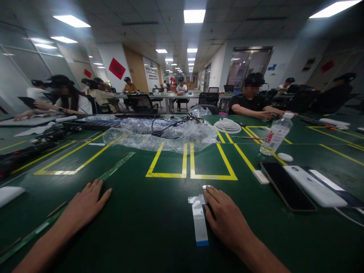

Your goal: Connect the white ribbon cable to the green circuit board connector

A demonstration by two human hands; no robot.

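My left hand point(88, 201) lies flat, open, over a long narrow green circuit board strip point(118, 166). One end of the strip shows beyond my fingers, and a green length point(34, 232) runs beside my forearm; whether they are one piece is hidden under the hand. On the right, a flat white ribbon cable point(200, 218) with a blue end lies on the table. My right hand point(224, 214) rests beside it, palm down, fingertips touching the cable's silvery far end. Its thumb is apart from the index finger, near the cable's edge.
Crumpled clear plastic wrap point(170, 134) with black cables point(182, 123) lies ahead. Rightward are a white fan grille point(227, 126), a bottle point(275, 134), a black phone point(286, 185) and a white device point(315, 185). Yellow tape point(167, 175) marks the green table. A co-worker point(253, 98) sits opposite.
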